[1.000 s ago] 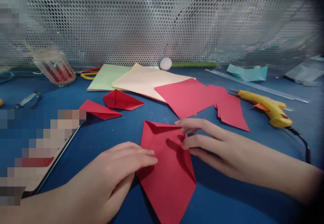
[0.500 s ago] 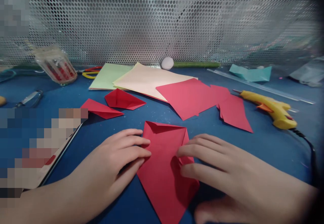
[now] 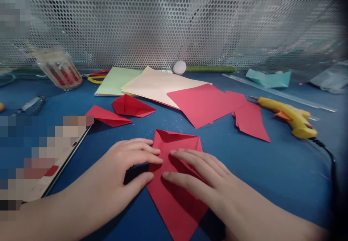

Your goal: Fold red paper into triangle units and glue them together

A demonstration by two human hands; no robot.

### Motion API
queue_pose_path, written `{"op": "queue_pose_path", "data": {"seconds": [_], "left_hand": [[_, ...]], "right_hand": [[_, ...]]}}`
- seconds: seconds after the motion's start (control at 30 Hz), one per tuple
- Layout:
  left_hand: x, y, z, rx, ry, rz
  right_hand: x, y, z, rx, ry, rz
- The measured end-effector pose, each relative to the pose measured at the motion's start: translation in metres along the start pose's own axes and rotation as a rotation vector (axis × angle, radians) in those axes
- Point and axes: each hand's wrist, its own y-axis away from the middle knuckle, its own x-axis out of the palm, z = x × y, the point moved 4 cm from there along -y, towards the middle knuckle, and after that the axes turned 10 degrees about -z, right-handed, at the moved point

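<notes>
A red sheet of paper [image 3: 179,204] with its far edge folded inward lies on the blue table in front of me. My left hand [image 3: 127,164] rests at the paper's left edge, fingers outstretched and thumb apart. Across the right half reaches my right hand [image 3: 206,175], its fingers spread over the surface and casting a shadow there; its thumb is hidden. Beyond the hands are two folded red paper pieces [image 3: 133,106], standing slightly raised off the table.
Red paper sheets [image 3: 201,105] overlap pale sheets [image 3: 163,85] at the back. A yellow glue gun [image 3: 285,115] lies right, its cord running forward. At left are a tablet-like device [image 3: 62,157], partly blurred, and a tilted jar [image 3: 59,68]. Behind stands a perforated metal screen [image 3: 174,23].
My right hand has moved left from the paper's right edge onto its middle. My left thumb has spread away from the fingers, while the paper stays in place.
</notes>
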Motion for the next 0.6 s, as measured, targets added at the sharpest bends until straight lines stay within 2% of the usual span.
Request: {"op": "queue_pose_path", "data": {"seconds": [0.1,0.23,0.37,0.5,0.6], "left_hand": [[-0.002,-0.003,-0.004,-0.024,-0.016,0.004],[-0.005,-0.004,-0.007,-0.023,-0.047,0.040],[-0.007,-0.002,-0.008,0.039,-0.078,0.034],[-0.007,-0.001,-0.008,0.086,-0.113,0.020],[-0.009,-0.001,-0.010,0.171,-0.150,0.028]], "right_hand": [[-0.001,-0.003,0.002,0.019,0.036,0.021],[-0.005,-0.008,0.010,0.011,0.100,-0.029],[-0.004,-0.009,0.016,-0.001,0.158,-0.105],[-0.011,-0.011,0.019,-0.042,0.129,-0.198],[-0.018,-0.013,0.016,-0.048,0.081,-0.248]]}}
